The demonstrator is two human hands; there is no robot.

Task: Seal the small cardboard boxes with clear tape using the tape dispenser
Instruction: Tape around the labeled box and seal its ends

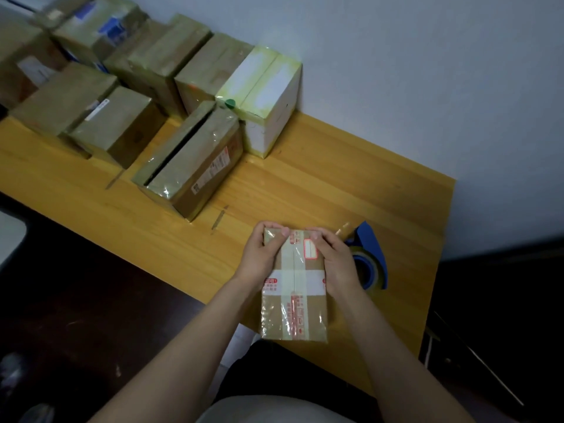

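A small brown cardboard box (293, 303) with red print and strips of clear and white tape lies near the table's front edge. My left hand (262, 254) grips its far left corner, thumb on top. My right hand (331, 261) grips the far right side, thumb pressing the top by a red-framed label. The blue tape dispenser (370, 254) with a clear tape roll stands on the table just right of my right hand, partly hidden behind it.
The wooden table (335, 184) runs to a white wall at the back and ends at right. Several taped cardboard boxes (189, 160) crowd its left and back part, with a white box (268, 99) against the wall. Dark floor lies to the right.
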